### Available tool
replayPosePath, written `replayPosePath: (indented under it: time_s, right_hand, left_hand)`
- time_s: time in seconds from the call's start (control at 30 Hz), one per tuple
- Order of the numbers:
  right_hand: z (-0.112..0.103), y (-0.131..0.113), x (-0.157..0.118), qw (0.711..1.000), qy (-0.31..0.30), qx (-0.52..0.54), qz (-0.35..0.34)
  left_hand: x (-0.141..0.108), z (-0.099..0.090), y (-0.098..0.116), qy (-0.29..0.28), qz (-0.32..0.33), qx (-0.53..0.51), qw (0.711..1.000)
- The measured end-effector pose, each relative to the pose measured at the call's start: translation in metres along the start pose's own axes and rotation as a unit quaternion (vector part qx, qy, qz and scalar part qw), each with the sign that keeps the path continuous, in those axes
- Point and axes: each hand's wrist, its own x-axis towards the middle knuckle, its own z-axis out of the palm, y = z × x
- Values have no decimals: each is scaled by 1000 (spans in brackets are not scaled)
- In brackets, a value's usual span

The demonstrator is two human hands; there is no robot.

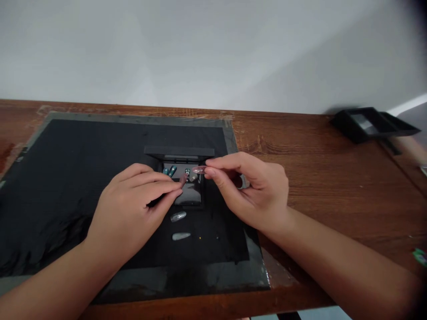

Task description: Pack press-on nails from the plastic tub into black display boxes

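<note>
The left hand (131, 204) pinches 1 pink press-on nail (183, 178) and the right hand (255, 191) 1 clear pink nail (199, 170), each by an end, probably to keep its face untouched, over the open black case (191, 195) holding teal nails (172, 171).

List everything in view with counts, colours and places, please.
Wall: one, grey, background
Table: one, brown, under the mat
Mat: one, black, grey-edged, on table
Case: one, black, open, on mat
Decorated nail tips: several, some teal, in case
Held nail tips: two, pinkish, one per hand
Loose nail tips: two, silvery and whitish, on mat
Specks: two, one gold, on mat
Box: one, black, at right
Green item: one, green, right edge
Blurred shape: one, unclear, right edge
Left hand: one, bare, case's left
Right hand: one, bare, case's right
</note>
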Motion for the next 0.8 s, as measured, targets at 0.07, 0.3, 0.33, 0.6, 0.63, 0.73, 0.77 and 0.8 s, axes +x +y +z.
replayPosePath:
  time_s: [0.07, 0.3, 0.33, 0.6, 0.63, 0.73, 0.77, 0.8]
  right_hand:
    - [0, 0, 0, 1000, 2, -4, -1]
    - [1, 0, 1, 1000, -9, -4, -9]
    - [2, 0, 1, 1000, -11, -1, -7]
    - [2, -1, 0, 1000, -16, 13, -8]
    - [2, -1, 0, 1000, -17, 14, -9]
    - [3, -1, 0, 1000, -17, 20, -12]
    - [3, 0, 0, 1000, -16, 22, -13]
    - [3, 0, 0, 999, -15, 24, -15]
  left_hand:
    - [-1, 0, 0, -2, 10, 12, 1000]
    - [1, 0, 2, -20, 40, 56, 997]
    - [1, 0, 2, -20, 41, 57, 997]
    - [0, 2, -3, -19, 20, 74, 997]
    - [1, 2, -4, -18, 15, 79, 997]
    - [4, 4, -5, -13, 1, 77, 997]
    - [5, 5, -5, -11, 0, 73, 997]
    - [6, 5, -5, -8, -1, 69, 998]
